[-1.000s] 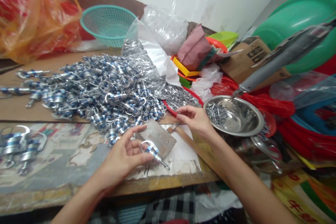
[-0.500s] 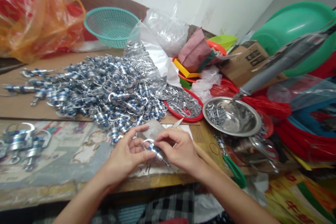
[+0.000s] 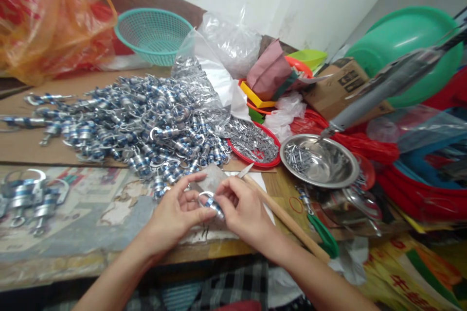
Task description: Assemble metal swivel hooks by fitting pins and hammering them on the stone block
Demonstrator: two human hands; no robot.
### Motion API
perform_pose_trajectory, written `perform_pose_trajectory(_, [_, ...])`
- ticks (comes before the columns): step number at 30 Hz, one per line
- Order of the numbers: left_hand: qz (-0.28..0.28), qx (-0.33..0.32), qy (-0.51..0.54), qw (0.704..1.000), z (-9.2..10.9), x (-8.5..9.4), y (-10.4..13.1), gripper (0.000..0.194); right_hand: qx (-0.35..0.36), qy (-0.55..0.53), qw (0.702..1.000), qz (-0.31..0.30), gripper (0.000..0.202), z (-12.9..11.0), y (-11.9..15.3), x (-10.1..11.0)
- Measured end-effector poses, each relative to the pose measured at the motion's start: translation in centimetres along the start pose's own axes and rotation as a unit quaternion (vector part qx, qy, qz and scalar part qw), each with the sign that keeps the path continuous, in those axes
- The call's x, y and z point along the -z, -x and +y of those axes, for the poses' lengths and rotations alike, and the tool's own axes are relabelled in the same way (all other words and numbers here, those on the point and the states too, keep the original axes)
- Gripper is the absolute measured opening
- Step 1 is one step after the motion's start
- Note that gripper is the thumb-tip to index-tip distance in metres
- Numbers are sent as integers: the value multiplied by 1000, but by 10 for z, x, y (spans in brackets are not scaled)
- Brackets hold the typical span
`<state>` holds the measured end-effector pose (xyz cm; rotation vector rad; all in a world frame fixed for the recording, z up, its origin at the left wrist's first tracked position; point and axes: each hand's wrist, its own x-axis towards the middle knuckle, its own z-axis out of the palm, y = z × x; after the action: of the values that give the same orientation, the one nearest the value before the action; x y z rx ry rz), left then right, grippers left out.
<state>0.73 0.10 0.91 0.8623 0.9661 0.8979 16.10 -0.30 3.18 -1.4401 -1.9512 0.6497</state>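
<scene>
Messy bench [image 3: 73,265], one clasp [image 3: 210,202] seemingly mid-work: it's pinched by left fingers [image 3: 200,215], right fingers [image 3: 226,204] bunched against it, grip hidden; whether the pile [image 3: 134,121] beyond them's done can't be told.

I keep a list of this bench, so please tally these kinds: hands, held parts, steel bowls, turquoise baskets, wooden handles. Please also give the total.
Hands: 2
Held part: 1
Steel bowl: 1
Turquoise basket: 1
Wooden handle: 1
Total: 6

Held fitting [image 3: 209,200] in shiny metal — glossy metal bowl [image 3: 333,167], smooth wooden handle [image 3: 292,224]
</scene>
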Motion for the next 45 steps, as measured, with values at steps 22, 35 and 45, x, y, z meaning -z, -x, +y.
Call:
perform_pose_trajectory(22, [24, 10, 0, 1000, 3, -2, 0, 76, -121, 183, 975, -27, 20, 83, 28, 58])
perform_pose_trajectory(35, [22, 5, -26, 999, 4, -2, -1, 77, 140, 194, 971, -8, 46, 16, 58, 58])
perform_pose_trajectory(45, [36, 11, -75, 996, 4, -2, -1, 45, 13, 84, 994, 72, 36, 47, 54, 51])
